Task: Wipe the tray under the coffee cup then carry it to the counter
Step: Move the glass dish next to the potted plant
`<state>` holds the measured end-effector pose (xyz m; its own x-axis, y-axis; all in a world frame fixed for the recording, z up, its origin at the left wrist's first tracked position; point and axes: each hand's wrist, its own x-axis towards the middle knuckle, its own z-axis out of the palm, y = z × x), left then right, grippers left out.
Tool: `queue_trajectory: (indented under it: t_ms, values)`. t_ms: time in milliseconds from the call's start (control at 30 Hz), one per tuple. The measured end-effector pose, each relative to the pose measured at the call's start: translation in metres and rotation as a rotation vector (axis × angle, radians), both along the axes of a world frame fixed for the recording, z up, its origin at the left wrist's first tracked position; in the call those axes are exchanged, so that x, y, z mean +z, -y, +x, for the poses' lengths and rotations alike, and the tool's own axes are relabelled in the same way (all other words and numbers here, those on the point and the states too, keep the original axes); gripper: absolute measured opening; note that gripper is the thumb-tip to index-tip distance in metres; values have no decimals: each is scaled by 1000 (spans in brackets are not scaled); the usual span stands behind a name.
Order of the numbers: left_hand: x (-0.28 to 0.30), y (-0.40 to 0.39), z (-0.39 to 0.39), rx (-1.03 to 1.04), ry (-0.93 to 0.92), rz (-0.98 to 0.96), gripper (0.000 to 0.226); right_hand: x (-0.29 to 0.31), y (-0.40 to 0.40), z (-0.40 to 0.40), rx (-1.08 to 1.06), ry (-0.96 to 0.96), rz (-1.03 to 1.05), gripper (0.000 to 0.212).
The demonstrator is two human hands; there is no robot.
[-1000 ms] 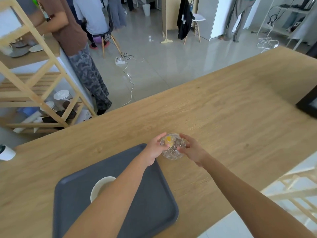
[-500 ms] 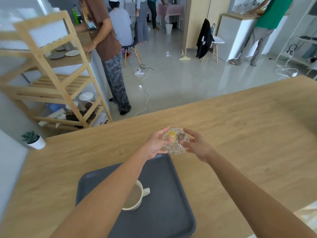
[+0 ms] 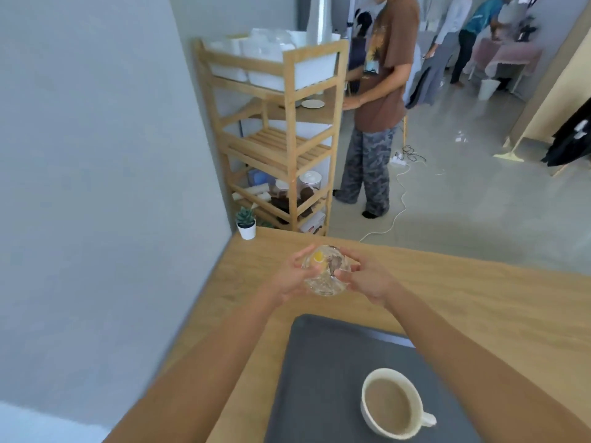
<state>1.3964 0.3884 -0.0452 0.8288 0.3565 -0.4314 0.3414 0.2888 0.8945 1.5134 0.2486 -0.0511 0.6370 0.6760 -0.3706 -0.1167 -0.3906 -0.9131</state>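
The table (image 3: 463,292) carries the dark tray (image 3: 323,378), which lies near the person and looks not yet wiped, as far as I can judge. The cup (image 3: 391,404), full of coffee, stands on the tray at its near right part, so it must be lifted off before the wiping. Both hands are busy elsewhere: the left hand (image 3: 287,278) and the right hand (image 3: 364,279) together grasp a small glass bowl (image 3: 324,274) beyond the tray. No cloth is visible. Wiping and carrying are both left.

Both hands (image 3: 326,278) hold glass bowl (image 3: 324,273) above table (image 3: 479,298).
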Motion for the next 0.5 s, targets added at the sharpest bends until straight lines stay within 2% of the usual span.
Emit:
queue_trajectory:
  t_ms: [267,500]
  values:
    - [-38,-115,-52,249,-71,-54,59,-32,-143,-43,146,-38,-39,65]
    - [-58,-173,-48,336,-88,13,64,-39,-202,-45,194,11,-7,56]
